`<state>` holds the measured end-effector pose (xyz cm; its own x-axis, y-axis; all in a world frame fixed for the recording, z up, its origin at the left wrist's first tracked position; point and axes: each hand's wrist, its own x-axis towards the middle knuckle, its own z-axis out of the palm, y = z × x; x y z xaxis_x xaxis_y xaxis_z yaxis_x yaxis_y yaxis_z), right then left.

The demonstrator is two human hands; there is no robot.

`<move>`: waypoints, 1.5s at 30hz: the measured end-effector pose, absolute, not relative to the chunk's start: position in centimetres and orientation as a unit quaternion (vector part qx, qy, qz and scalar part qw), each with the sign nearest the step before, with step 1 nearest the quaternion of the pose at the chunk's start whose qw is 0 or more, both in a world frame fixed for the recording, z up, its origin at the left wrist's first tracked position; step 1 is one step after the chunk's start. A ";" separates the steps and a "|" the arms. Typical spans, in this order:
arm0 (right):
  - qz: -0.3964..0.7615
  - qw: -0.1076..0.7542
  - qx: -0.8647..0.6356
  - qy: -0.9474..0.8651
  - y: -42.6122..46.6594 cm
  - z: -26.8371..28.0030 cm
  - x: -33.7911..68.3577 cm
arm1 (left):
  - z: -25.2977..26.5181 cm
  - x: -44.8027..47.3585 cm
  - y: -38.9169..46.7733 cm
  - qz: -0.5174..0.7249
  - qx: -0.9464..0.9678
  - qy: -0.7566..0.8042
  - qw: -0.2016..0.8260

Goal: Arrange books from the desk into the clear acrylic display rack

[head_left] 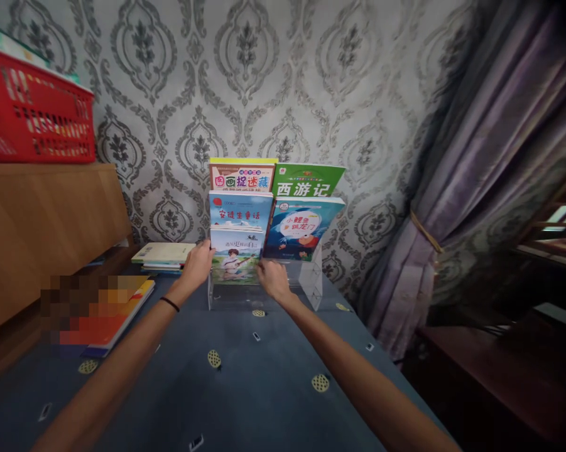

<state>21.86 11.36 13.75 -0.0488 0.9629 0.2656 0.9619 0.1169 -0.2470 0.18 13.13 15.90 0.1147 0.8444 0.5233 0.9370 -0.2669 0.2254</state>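
A light-blue book (235, 254) with a figure on its cover stands in the lowest tier of a clear acrylic book rack (296, 276). On its left edge my left hand (198, 263) is closed, and my right hand (274, 277) grips its lower right edge. Directly behind it rises another blue book (241, 210) with red lettering. To the right leans a dark-blue book (306, 227) with a round white title patch. At the back stand a yellow-edged book (242, 177) and a green book (311, 179). My fingertips are partly hidden behind the front book.
A small stack of books (164, 254) lies left of the rack. Nearer me is an orange book (122, 317), partly pixelated. A red plastic basket (38, 113) sits on a wooden cabinet (47, 232) at left. Purple curtains (433, 176) hang at right beside the blue cloth-covered table (264, 389).
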 end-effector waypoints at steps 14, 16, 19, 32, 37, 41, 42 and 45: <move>0.017 0.168 -0.673 -0.720 11.7 14.1 21.6 | 15.0 0.0 14.1 -0.315 -0.742 -0.586 0.086; 0.020 0.160 -0.676 -0.719 11.3 14.4 21.5 | 14.9 -0.1 14.1 -0.319 -0.740 -0.585 0.092; 0.020 0.175 -0.686 -0.706 10.9 15.0 21.1 | 14.9 -0.3 14.1 -0.321 -0.737 -0.586 0.102; 0.025 0.408 -0.590 -0.696 13.4 13.7 20.6 | 15.0 -0.5 14.4 -0.343 -0.732 -0.586 0.057; 0.031 0.407 -0.594 -0.694 13.5 13.6 20.6 | 14.8 -0.7 14.8 -0.355 -0.733 -0.578 0.042; 0.030 0.410 -0.591 -0.694 13.7 13.4 20.6 | 14.7 -0.8 14.9 -0.361 -0.735 -0.572 0.039; 0.027 0.413 -0.591 -0.693 13.8 13.2 20.6 | 14.7 -0.8 14.9 -0.362 -0.735 -0.572 0.037; 0.015 0.410 -0.592 -0.694 13.7 12.8 20.6 | 14.8 -0.9 14.8 -0.365 -0.737 -0.568 0.025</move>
<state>20.57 13.73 12.85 0.0356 0.8339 0.5508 0.8087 0.2998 -0.5061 -0.87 14.81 14.83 0.0872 0.8196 0.5663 0.8556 -0.3528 0.3789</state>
